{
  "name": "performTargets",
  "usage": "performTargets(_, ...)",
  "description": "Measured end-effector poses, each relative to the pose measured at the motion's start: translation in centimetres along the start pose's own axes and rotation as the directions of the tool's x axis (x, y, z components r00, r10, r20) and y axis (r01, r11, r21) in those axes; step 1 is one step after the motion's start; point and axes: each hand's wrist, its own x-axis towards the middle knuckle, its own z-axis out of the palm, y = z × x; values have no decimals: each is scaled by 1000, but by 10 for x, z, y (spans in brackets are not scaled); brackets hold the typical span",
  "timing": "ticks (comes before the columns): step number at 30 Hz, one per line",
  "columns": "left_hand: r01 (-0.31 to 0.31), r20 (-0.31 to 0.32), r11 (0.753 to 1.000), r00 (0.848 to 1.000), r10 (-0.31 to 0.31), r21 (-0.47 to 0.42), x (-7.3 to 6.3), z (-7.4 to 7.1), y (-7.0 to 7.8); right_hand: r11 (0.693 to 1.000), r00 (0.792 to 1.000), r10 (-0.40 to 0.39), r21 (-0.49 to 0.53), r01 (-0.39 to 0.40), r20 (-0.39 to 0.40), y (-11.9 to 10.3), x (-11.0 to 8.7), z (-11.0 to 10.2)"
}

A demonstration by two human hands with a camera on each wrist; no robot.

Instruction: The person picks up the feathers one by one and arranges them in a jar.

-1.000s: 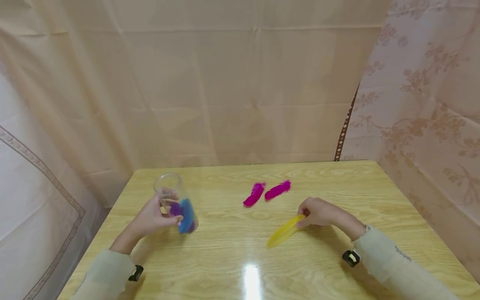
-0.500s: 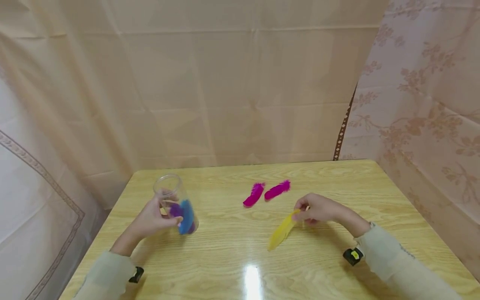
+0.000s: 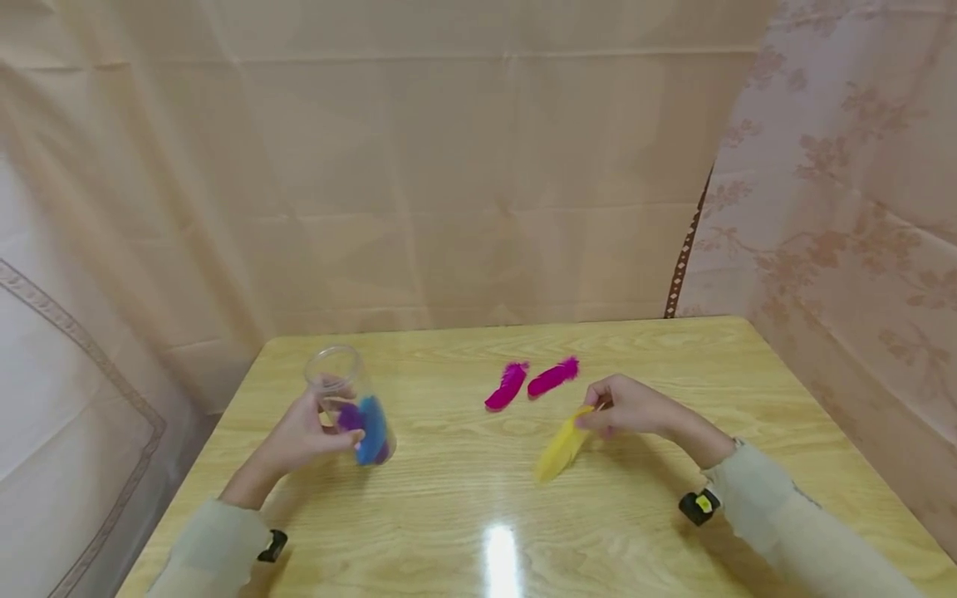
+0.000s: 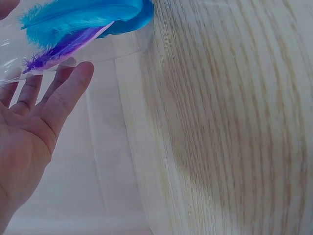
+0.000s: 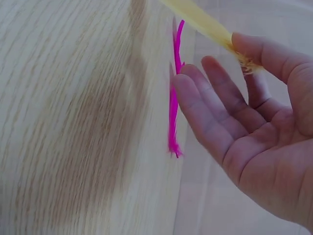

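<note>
My left hand (image 3: 302, 432) grips a clear plastic cup (image 3: 334, 365) from its left side, its fingers and thumb curled round the wall. Inside the cup are a blue feather (image 4: 83, 22) and a purple feather (image 4: 68, 45), seen closely in the left wrist view. Over the right half of the table my right hand (image 3: 624, 405) pinches a yellow feather (image 3: 562, 447) by its fluffy end, between thumb and index finger. The feather slants down toward the near left. In the right wrist view the other fingers (image 5: 208, 110) are spread loosely below the yellow feather (image 5: 200, 19).
Two magenta feathers lie side by side beyond my hands: a left magenta feather (image 3: 507, 387) and a right magenta feather (image 3: 553, 378). The wooden table (image 3: 449, 515) ends at a beige curtain (image 3: 463, 208) behind it. A patterned cloth (image 3: 845, 216) hangs at the right.
My right hand has shifted slightly left and away from me with the yellow feather, which now hangs more steeply. The left hand and the cup stay in place.
</note>
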Motion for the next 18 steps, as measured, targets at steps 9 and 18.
performTargets(9,-9,4,1000,1000,9,7,1,2,2,985,999,-6,169,13,-40,-4,3,-2)
performTargets(18,-13,3,1000,1000,13,-5,2,1,-2,979,998,-35,201,45,-54,-5,9,0)
